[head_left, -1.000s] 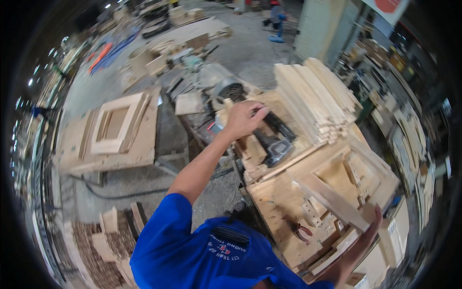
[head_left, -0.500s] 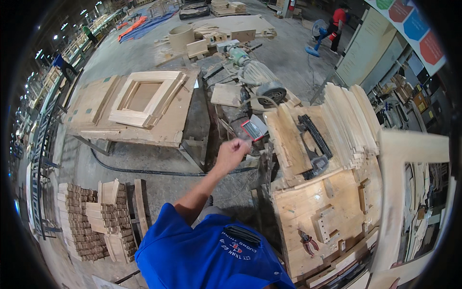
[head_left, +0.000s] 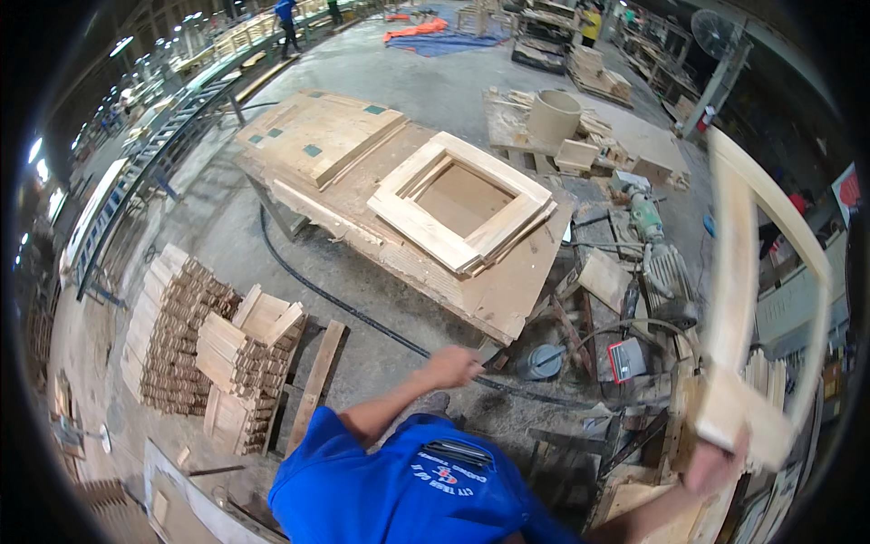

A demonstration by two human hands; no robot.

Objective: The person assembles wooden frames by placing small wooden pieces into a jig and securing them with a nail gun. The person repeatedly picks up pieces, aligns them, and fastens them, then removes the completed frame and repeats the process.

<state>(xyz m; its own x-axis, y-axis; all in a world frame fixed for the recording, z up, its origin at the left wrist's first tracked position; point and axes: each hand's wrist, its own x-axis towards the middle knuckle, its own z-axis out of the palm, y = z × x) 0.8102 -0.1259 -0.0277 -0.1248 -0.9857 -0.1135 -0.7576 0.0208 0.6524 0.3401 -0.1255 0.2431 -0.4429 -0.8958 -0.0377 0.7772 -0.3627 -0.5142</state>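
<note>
Stacked wooden slats stand at nine o'clock from the left hand, beside a smaller pile of short boards. At twelve o'clock, loose wooden frames lie one on another on the worktable. The left hand's fingers bend loosely inward, just off the table's near edge; blur hides how wide they stand and whether they pinch anything. A round grey container and a red-edged box sit at its three o'clock. Farther right, the raised rectangular wooden frame (a little smeared by blur) rises from the right hand toward twelve to one o'clock, and that hand's fingers are closed around its lower corner.
</note>
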